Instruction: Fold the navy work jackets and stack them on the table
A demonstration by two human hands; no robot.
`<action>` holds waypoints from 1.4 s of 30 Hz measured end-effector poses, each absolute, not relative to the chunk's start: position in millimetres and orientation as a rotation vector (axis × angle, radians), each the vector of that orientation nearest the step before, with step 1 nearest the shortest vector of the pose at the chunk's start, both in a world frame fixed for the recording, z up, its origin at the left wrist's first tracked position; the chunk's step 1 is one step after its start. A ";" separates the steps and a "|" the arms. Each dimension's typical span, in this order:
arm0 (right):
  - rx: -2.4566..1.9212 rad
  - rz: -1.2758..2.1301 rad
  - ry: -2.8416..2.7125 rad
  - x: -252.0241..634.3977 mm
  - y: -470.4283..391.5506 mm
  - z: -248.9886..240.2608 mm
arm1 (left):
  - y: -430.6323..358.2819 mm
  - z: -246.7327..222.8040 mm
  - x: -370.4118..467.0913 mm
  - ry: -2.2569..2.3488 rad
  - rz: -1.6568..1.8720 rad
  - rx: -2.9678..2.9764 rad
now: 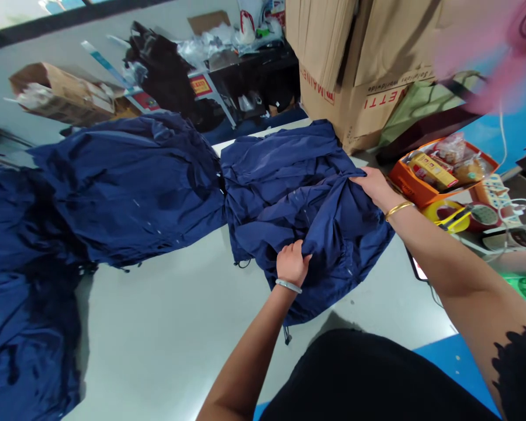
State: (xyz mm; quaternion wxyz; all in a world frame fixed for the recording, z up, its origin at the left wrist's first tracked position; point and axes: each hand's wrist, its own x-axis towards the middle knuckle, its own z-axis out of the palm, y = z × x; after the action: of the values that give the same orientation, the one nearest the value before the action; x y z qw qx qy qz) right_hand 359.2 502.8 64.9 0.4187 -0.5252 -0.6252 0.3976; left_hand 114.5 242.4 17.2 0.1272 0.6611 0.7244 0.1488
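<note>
Two hands (291,264) (374,186) grip one navy garment (304,213) near one orange box (407,182).

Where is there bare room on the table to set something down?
A wide bare patch of table lies between the navy garments at left and the left forearm; a smaller one between the handled garment and the right forearm. It is crowded at right, around the orange box and yellow roll.
</note>
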 end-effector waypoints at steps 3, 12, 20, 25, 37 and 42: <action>-1.337 1.006 -1.584 362.7 504.5 65.9 | 243.0 19.3 94.1 2.035 0.538 1.839; -1.397 0.843 -2.165 358.5 498.6 83.1 | 283.5 65.3 -10.9 2.495 0.054 1.649; -1.380 0.771 -2.262 358.8 488.1 82.4 | 297.3 46.9 -13.2 2.214 -0.420 1.550; -1.207 0.957 -2.113 378.4 472.5 89.4 | 287.7 71.9 -3.7 2.021 -0.231 1.603; -1.048 0.593 -1.935 365.5 544.1 208.0 | 368.7 271.6 -88.5 1.950 0.349 1.477; -1.135 0.085 -2.177 283.7 668.4 221.0 | 503.7 275.2 -145.1 2.130 0.155 1.633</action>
State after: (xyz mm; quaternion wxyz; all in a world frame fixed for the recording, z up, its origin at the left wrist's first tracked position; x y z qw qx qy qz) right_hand 283.7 668.4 221.0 0.3359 -0.4354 -0.8346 0.0328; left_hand -145.1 503.7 275.2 0.2249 0.5919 0.7720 0.0561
